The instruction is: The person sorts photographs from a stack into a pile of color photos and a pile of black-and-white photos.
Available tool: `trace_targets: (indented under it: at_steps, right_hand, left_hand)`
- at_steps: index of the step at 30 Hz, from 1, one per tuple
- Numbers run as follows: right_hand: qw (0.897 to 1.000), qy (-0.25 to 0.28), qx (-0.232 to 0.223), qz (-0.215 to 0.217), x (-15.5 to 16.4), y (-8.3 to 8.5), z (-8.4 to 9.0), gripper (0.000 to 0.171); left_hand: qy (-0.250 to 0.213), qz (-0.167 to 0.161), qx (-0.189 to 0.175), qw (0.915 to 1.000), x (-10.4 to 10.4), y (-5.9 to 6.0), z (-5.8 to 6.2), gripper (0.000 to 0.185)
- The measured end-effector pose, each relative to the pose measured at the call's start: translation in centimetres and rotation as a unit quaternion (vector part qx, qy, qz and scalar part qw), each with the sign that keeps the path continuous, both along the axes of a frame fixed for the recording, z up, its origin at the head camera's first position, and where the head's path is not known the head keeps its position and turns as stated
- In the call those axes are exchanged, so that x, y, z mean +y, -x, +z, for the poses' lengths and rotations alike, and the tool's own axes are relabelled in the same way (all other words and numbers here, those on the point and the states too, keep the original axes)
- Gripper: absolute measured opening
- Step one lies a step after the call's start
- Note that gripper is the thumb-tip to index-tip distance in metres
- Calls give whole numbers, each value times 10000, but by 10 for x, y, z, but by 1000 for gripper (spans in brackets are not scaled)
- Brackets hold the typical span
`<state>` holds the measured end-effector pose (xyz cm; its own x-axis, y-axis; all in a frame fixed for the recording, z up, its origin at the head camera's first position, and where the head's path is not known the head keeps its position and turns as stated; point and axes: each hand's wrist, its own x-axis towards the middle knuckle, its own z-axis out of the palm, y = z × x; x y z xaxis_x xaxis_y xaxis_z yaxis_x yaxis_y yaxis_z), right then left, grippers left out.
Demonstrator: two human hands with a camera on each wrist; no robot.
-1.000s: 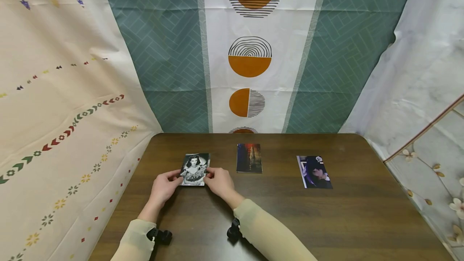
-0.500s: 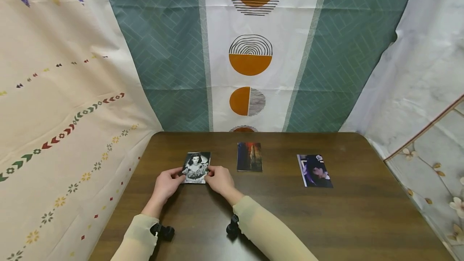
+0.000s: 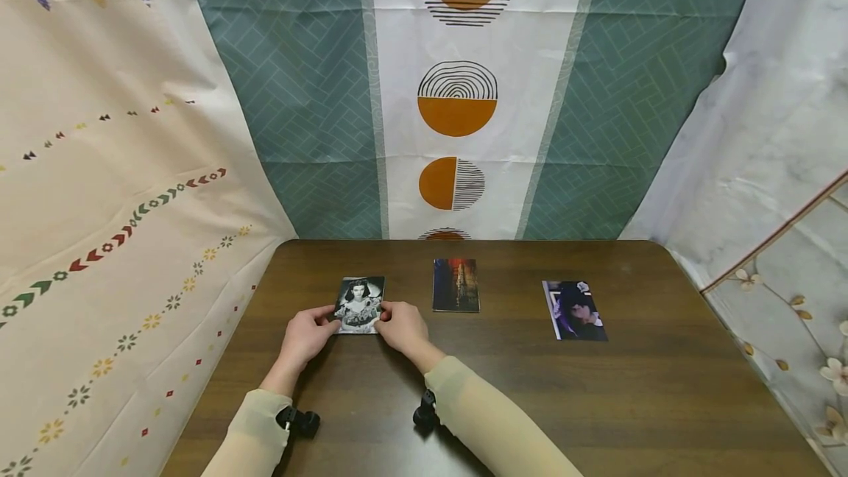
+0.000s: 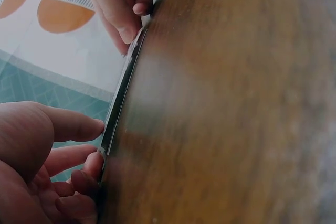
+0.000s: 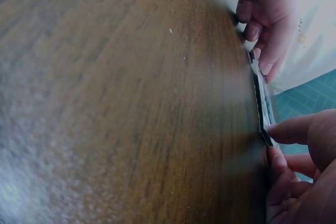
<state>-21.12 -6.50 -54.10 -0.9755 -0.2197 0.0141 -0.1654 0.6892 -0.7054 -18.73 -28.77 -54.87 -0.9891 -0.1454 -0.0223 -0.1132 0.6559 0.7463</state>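
Both arms wear long, close-fitting sleeves of pale cream, slightly sheer fabric that end at the wrists. A small black camera mount is strapped under each wrist (chunky, knobbed, possibly plastic; the head view is too small to tell). The left hand (image 3: pixel 306 336) and right hand (image 3: pixel 402 327) are bare, with short, unpainted nails.

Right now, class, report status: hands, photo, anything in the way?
Left hand and right hand pinch black-and-white photo at its near edge, flat on table. Two other photos lie apart, right. Nothing blocking.
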Motion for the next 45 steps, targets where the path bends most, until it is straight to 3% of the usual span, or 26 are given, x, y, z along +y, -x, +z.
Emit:
trace_targets:
  at_steps: [27,45]
  right_hand:
    - [9998,-170,100,-38,-1,-1,0,36]
    - [9998,-181,88,8,1,1,-2,42]
  left_hand:
    - [60,11,-62,10000,2,-1,2,45]
    - [123,31,-29,9999,2,0,3,44]
